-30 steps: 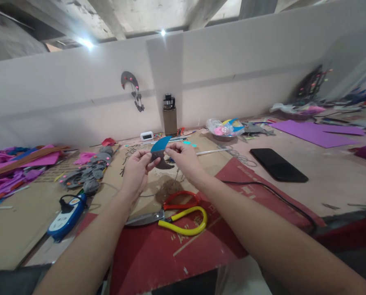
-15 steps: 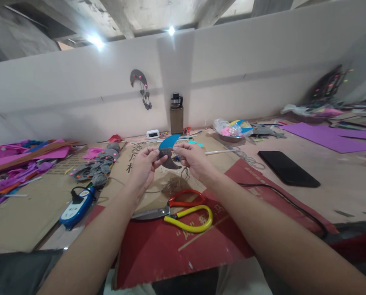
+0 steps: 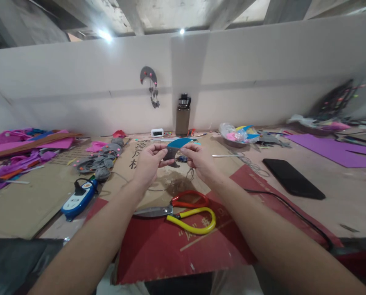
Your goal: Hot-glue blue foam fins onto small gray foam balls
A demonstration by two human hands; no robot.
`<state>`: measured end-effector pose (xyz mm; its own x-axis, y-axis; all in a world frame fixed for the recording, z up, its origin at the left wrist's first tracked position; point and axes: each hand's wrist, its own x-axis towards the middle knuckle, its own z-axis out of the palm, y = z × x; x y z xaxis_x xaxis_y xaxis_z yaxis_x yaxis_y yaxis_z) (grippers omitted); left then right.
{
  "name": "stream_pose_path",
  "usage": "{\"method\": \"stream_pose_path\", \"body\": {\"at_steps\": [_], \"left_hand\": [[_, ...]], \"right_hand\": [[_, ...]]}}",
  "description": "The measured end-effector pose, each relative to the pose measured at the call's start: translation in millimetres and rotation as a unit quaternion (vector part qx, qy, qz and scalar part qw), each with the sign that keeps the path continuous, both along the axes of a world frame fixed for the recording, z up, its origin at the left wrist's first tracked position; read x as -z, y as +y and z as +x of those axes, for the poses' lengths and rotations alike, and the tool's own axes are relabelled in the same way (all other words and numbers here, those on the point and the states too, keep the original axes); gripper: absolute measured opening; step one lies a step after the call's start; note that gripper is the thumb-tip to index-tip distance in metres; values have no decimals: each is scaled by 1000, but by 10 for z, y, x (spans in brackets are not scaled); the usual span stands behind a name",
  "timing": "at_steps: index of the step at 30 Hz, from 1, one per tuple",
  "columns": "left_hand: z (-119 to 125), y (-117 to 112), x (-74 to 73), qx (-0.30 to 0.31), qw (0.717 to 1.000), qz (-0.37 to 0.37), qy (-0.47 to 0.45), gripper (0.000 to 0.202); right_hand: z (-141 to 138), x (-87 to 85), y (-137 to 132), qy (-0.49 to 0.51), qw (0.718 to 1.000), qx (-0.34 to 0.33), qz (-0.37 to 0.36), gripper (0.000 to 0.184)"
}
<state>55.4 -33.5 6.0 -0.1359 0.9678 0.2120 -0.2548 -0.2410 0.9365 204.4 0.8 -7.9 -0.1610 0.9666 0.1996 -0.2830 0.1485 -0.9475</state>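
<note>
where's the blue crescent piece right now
In the head view the blue crescent piece sits center frame, pinched between the left hand and right hand, above the scissors.

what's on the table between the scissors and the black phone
In the head view, a black cable crosses the red sheet between the scissors and the black phone; otherwise only bare red sheet and tabletop.

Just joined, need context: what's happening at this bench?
A person holds a blue crescent-shaped cutout together with a grey piece between both hands, left hand and right hand, raised above the cardboard-covered table. Scissors with red and yellow handles lie untouched on the red sheet just below. A blue power strip and a pile of grey felt shapes sit to the left, a black phone to the right.
</note>
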Motion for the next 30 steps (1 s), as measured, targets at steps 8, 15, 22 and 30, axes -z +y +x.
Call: {"method": "stream_pose_path", "body": {"at_steps": [8,15,22,30], "left_hand": [[-13,32,66,-86,987,84,109,17],[-26,19,53,-119,979,109,128,15],[-22,18,46,-91,984,104,109,17],[-31,38,54,-53,995,80,32,19]], "right_hand": [[-62,61,-40,-134,983,71,101,24],[-45,18,-155,-201,953,92,207,24],[-57,-52,-295,-248,912,94,313,21],[-39,-102,-338,-261,877,68,399,20]]}}
